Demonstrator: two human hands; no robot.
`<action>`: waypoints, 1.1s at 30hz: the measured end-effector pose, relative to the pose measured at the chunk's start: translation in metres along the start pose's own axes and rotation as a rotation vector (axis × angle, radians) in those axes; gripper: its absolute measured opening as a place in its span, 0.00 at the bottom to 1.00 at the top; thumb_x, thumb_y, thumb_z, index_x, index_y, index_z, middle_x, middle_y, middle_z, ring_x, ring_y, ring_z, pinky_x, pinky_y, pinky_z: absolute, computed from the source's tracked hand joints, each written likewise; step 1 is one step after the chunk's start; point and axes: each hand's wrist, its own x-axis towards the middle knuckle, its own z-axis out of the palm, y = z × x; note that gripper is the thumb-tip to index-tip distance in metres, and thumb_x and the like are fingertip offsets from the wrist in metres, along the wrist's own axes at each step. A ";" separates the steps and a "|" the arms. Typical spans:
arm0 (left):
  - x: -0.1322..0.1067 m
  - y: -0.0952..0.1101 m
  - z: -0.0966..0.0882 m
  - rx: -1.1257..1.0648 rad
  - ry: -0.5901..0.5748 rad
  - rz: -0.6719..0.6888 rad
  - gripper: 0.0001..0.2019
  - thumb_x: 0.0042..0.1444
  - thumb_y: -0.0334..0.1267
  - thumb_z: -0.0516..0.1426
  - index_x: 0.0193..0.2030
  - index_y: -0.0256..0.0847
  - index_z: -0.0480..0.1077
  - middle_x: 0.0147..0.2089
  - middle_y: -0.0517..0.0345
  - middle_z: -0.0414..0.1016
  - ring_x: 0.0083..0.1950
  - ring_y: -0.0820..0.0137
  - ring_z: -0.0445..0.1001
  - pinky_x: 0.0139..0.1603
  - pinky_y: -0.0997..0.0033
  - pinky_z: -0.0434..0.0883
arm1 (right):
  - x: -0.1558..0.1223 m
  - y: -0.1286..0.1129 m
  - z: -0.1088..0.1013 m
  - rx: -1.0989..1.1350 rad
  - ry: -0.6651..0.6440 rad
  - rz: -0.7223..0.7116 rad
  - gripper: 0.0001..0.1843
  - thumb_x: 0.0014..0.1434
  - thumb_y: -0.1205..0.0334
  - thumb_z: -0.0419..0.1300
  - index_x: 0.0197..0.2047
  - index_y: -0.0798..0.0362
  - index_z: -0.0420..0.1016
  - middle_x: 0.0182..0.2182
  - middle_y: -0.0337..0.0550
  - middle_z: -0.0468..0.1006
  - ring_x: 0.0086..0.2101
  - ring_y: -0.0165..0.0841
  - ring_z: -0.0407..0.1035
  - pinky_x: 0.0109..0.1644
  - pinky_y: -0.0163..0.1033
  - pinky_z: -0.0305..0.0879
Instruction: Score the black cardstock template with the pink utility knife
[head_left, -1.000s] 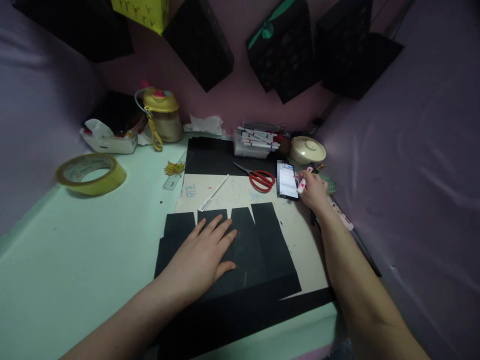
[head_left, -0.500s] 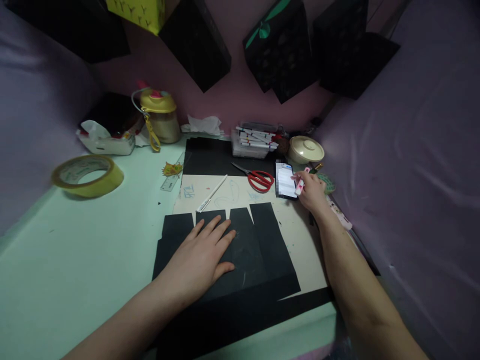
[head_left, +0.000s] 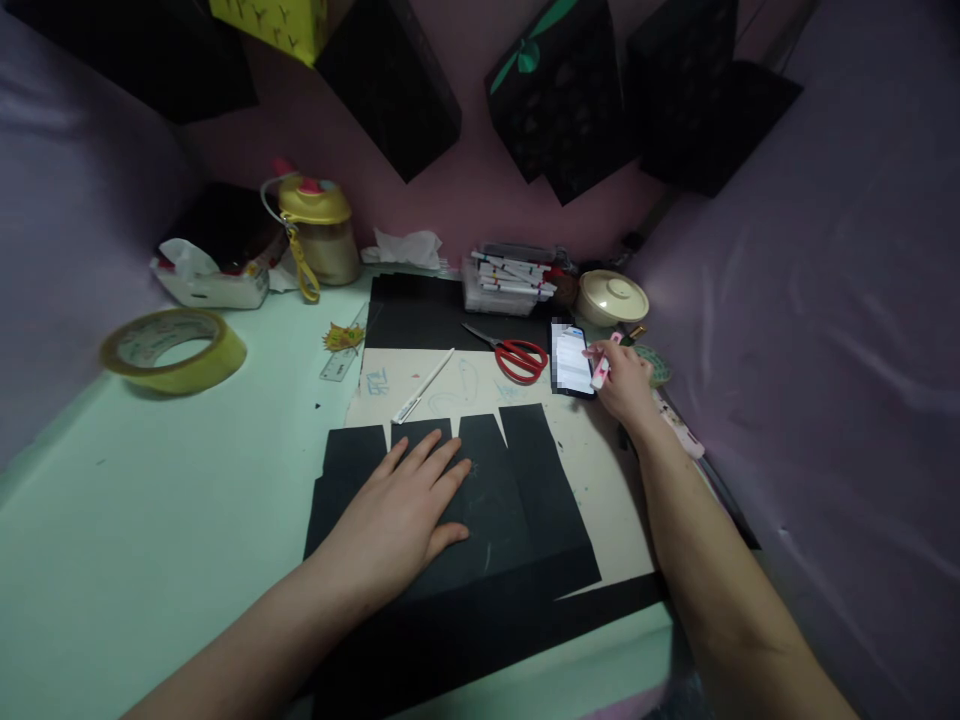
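Observation:
My left hand (head_left: 412, 510) lies flat with fingers spread on a sheet of black card (head_left: 536, 500), which has slits cut into its far edge. Faint pale drawn lines show on the card beside the fingers. At the right, my right hand (head_left: 626, 380) is closed around a slim pink-and-white tool (head_left: 605, 363) whose exact kind I cannot make out. One finger of that hand reaches to the lit screen of a phone (head_left: 574, 360). Left of the phone lie red-handled scissors (head_left: 520, 360), blades pointing left. A white pen (head_left: 424, 387) rests beyond the black card.
A roll of tape (head_left: 221, 365), a clear ruler (head_left: 335, 370) and a yellow-lidded cup (head_left: 330, 245) are at the left. Behind the scissors stands a box of markers (head_left: 499, 300), with a cream lidded bowl (head_left: 613, 298) to its right. Black paper bags (head_left: 394, 90) hang above.

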 end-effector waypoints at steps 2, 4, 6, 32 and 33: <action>0.000 0.000 0.001 -0.003 0.010 0.002 0.31 0.59 0.51 0.58 0.67 0.43 0.60 0.71 0.51 0.53 0.72 0.50 0.50 0.67 0.42 0.54 | -0.001 0.001 0.000 0.010 -0.002 -0.015 0.17 0.58 0.67 0.50 0.49 0.49 0.71 0.48 0.51 0.76 0.50 0.46 0.65 0.52 0.50 0.50; 0.000 -0.001 0.002 -0.001 0.017 0.004 0.31 0.59 0.52 0.58 0.67 0.43 0.60 0.71 0.51 0.53 0.72 0.50 0.50 0.67 0.42 0.54 | -0.001 0.001 0.001 0.015 0.003 -0.022 0.17 0.58 0.68 0.50 0.49 0.48 0.71 0.48 0.51 0.76 0.50 0.46 0.65 0.52 0.50 0.50; 0.000 -0.001 0.003 0.003 0.024 0.008 0.31 0.59 0.52 0.58 0.67 0.43 0.60 0.71 0.51 0.53 0.72 0.50 0.50 0.67 0.43 0.54 | -0.002 0.001 0.000 0.026 0.006 -0.022 0.18 0.57 0.68 0.50 0.49 0.48 0.71 0.48 0.50 0.77 0.50 0.46 0.65 0.53 0.51 0.50; -0.002 -0.003 0.007 -0.026 0.075 0.024 0.29 0.60 0.53 0.56 0.66 0.44 0.61 0.71 0.52 0.56 0.71 0.51 0.51 0.67 0.45 0.53 | 0.007 -0.003 0.007 0.019 -0.062 0.027 0.21 0.53 0.69 0.51 0.50 0.48 0.71 0.47 0.55 0.74 0.51 0.49 0.62 0.54 0.53 0.50; -0.001 -0.003 0.006 -0.028 0.067 0.021 0.30 0.60 0.53 0.56 0.66 0.44 0.61 0.71 0.52 0.55 0.71 0.51 0.51 0.67 0.45 0.53 | 0.007 -0.003 0.008 0.012 -0.062 0.038 0.22 0.53 0.69 0.51 0.51 0.49 0.71 0.48 0.55 0.73 0.52 0.49 0.61 0.54 0.54 0.50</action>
